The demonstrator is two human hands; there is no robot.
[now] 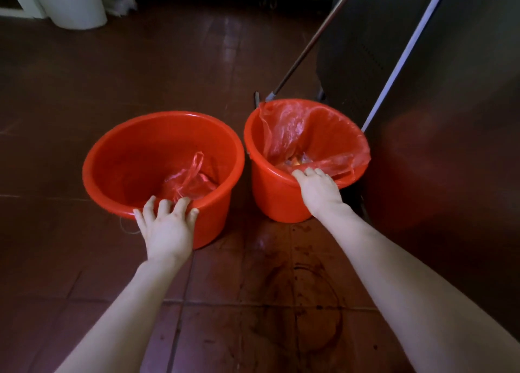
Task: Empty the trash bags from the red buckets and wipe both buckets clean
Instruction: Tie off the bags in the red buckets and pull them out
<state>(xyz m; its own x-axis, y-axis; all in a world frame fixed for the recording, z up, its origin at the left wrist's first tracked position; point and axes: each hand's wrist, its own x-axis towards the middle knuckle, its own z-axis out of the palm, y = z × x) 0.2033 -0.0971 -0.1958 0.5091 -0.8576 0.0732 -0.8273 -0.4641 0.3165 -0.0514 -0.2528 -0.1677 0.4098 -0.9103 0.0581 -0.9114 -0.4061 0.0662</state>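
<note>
Two red buckets stand side by side on the tiled floor [70, 91], almost touching, and neither has been emptied, so the job looks to be at its very start.

The left bucket [94, 175] holds only a loose red bag [188, 181], crumpled at the bottom with one handle loop sticking up; it is not fitted to the rim. The left hand [166, 226] rests on the near rim with fingers spread and fairly straight, a wide grip that clasps nothing.

The right bucket [275, 198] is lined with a red liner bag [323, 130] folded over the rim at the back and right, sagging inward at the left. Some pale scraps [295, 160] lie at its bottom. The right hand [318, 188] has its fingers bent over the near rim, where the liner's edge lies; whether the grip also pinches the plastic I cannot tell.

Next, I judge, each bag must be gathered by its edge and lifted straight out, with the liner peeled off the rim first so the scraps stay inside.

Two mop handles [309, 46] lean behind the right bucket against a steel cabinet [450, 91].
</note>
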